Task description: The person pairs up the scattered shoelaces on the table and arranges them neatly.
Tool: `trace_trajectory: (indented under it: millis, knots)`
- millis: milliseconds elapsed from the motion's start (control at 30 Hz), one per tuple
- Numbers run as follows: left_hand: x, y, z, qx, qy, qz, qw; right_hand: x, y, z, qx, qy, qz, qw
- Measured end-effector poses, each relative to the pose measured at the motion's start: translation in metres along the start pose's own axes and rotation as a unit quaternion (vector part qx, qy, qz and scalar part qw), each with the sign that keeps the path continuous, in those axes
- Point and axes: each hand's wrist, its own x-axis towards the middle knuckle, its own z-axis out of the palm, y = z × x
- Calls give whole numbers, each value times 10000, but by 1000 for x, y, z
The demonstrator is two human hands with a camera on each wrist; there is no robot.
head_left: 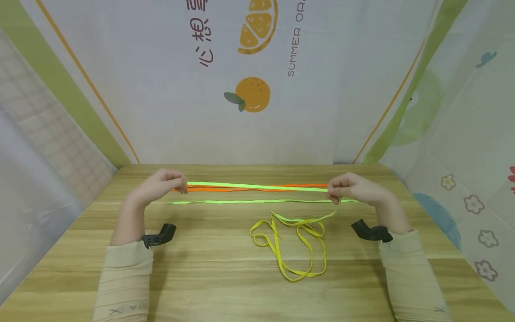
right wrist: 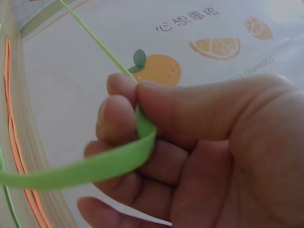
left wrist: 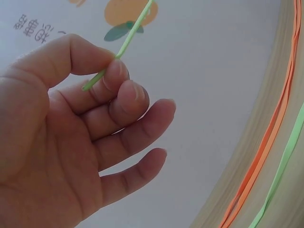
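A flat light-green shoelace [head_left: 257, 186] is stretched nearly level between both hands, raised over the table. My left hand [head_left: 166, 182] pinches it close to its tip between thumb and index finger; a short end pokes out past the fingers in the left wrist view. My right hand [head_left: 350, 188] pinches the other side between thumb and forefinger. From there the lace's slack loops out of the fingers in the right wrist view and drops to the table. Behind the taut part lie orange laces [head_left: 225, 189], running left to right. Nearer, another green lace [head_left: 241, 201] lies straight, parallel to them.
A tangled yellow lace [head_left: 295, 278] lies in loops on the wooden table [head_left: 201, 268], right of the middle. At the back hangs a white cloth [head_left: 169, 112] printed with oranges. Similar cloths hang at both sides.
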Motion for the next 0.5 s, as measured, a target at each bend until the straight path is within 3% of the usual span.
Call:
trace_trajectory:
  millis: [500]
  knots:
    - [-12, -21, -16, -382, 395, -348, 9979, -13, 14, -16, 103, 230, 33, 9997]
